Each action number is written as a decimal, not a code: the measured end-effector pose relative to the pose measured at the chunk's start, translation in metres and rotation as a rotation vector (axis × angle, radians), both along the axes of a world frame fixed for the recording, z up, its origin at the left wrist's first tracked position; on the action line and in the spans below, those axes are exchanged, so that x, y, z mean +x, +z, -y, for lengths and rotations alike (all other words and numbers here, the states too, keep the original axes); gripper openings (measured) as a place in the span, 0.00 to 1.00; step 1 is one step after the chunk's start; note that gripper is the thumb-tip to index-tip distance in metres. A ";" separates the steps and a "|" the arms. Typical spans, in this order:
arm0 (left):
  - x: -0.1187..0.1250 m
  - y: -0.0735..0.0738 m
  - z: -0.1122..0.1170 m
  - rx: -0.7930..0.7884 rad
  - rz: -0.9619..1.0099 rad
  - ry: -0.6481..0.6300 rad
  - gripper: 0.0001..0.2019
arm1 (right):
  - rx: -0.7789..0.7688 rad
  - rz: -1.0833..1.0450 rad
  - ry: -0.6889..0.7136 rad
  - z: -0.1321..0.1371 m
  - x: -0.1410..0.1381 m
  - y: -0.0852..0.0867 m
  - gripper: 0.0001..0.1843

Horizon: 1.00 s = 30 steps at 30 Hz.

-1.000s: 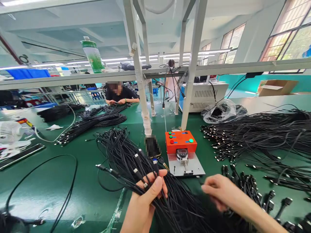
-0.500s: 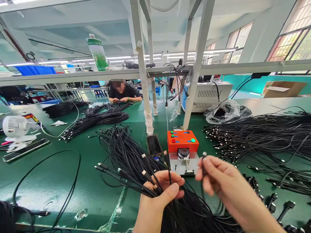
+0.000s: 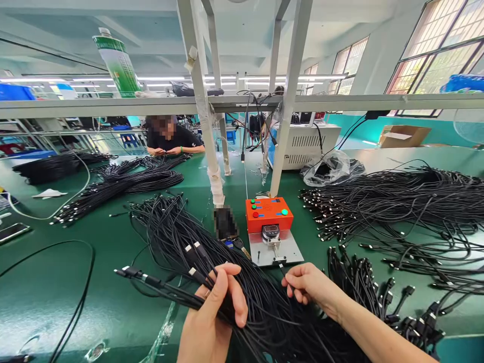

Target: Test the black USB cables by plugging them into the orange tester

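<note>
My left hand (image 3: 215, 307) is closed around several black USB cables (image 3: 162, 288), their metal-tipped plugs sticking out to the left and upward. Between the thumb and fingers of my right hand (image 3: 308, 285) is one black USB cable (image 3: 284, 270). Its plug points at the front edge of a small tester (image 3: 269, 217), an orange box with coloured buttons and a digital dial gauge (image 3: 270, 233) on a metal plate. I cannot tell whether the plug touches the fixture. Under both hands runs a thick bundle of black cables (image 3: 260, 312).
More cable bundles lie right (image 3: 393, 201) and left (image 3: 124, 186). White frame posts (image 3: 287, 101) rise behind the tester. A dark blurred object (image 3: 226, 223) and keys (image 3: 242, 247) lie beside it. Across the table sits a person (image 3: 170, 138). A grey metal case (image 3: 310, 143) stands behind.
My right hand has lowered its cable from beside the tester to the tester's front edge. My left hand keeps its cables. The camera view has shifted to the right.
</note>
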State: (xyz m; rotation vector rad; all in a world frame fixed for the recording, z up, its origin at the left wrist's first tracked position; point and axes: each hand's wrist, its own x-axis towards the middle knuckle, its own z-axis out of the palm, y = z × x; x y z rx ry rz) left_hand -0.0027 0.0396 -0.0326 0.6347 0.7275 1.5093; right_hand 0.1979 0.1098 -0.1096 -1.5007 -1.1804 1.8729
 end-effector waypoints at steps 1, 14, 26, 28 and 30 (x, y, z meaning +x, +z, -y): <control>0.000 0.000 0.000 0.006 -0.003 -0.002 0.12 | -0.002 0.002 -0.003 -0.001 0.000 0.001 0.10; -0.006 -0.014 -0.006 -0.001 0.081 -0.025 0.12 | -0.012 -0.035 -0.145 -0.008 -0.017 0.002 0.10; -0.007 -0.014 -0.007 -0.048 -0.002 0.076 0.12 | -0.011 -0.007 -0.134 -0.009 -0.017 0.003 0.10; -0.005 -0.012 -0.006 -0.072 -0.007 0.104 0.14 | -0.008 -0.013 -0.131 -0.010 -0.016 0.002 0.10; -0.002 -0.010 -0.006 -0.084 -0.016 0.117 0.14 | -0.006 -0.021 -0.123 -0.010 -0.016 0.001 0.10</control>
